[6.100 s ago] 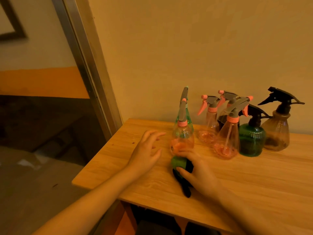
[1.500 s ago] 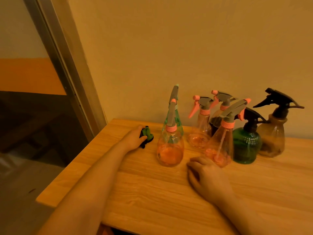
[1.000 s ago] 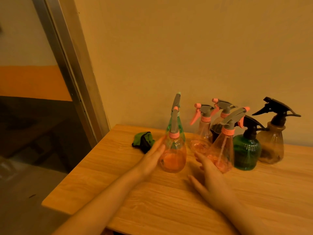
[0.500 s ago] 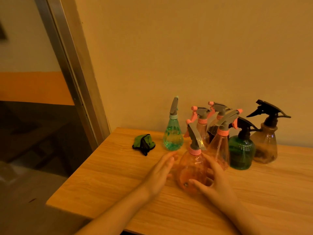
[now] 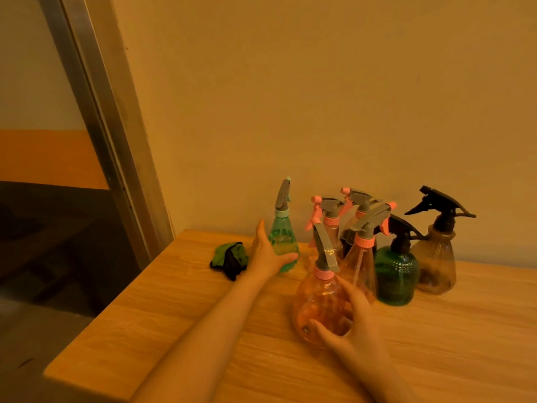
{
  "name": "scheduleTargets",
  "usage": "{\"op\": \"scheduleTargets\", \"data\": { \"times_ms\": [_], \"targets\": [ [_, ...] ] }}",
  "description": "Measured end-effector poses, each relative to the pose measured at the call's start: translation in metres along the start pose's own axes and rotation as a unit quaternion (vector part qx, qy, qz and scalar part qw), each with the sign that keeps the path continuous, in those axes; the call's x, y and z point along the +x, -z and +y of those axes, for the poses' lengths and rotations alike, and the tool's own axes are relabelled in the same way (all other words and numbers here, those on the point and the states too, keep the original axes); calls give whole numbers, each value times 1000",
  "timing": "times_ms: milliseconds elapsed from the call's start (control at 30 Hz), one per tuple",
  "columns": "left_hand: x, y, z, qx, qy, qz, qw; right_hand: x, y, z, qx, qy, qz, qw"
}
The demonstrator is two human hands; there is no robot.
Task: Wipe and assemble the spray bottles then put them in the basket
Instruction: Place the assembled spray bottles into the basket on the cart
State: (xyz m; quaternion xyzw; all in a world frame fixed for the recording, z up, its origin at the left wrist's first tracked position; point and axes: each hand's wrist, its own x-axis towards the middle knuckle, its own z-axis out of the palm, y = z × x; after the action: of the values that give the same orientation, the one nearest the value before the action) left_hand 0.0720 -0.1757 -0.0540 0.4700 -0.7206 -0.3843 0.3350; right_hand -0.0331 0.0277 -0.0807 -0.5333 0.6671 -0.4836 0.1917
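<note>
Gripping upright pink bottle (image 5: 319,308), nozzle seemingly pointing up-left, right hand (image 5: 353,330).

A plain beige plaster wall (image 5: 319,97) stood behind a light wooden table (image 5: 465,330). A grey metal door frame (image 5: 98,126) slanted at left, beyond it an orange wall band (image 5: 43,158) and dim floor (image 5: 35,330). Warm yellowish light covered everything.
</note>
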Motion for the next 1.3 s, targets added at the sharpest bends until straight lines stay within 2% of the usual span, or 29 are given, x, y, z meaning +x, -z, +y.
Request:
{"op": "scheduleTargets", "data": {
  "times_ms": [167, 567, 900, 1300],
  "targets": [
    [2, -10, -2, 8, -29, 48, 998, -1, 0, -1, -12, 8, 4, 1000],
    [-38, 29, -16, -18, -36, 13, 999, -3, -3, -5, -1, 1, 19, 1000],
    [-124, 61, -16, -42, -37, 9, 998, -19, 3, -12, 26, 3, 50, 998],
    [-204, 38, 13, -65, -92, -11, 994, -77, 28, -28, 35, 29, 146, 988]
  ]
}}
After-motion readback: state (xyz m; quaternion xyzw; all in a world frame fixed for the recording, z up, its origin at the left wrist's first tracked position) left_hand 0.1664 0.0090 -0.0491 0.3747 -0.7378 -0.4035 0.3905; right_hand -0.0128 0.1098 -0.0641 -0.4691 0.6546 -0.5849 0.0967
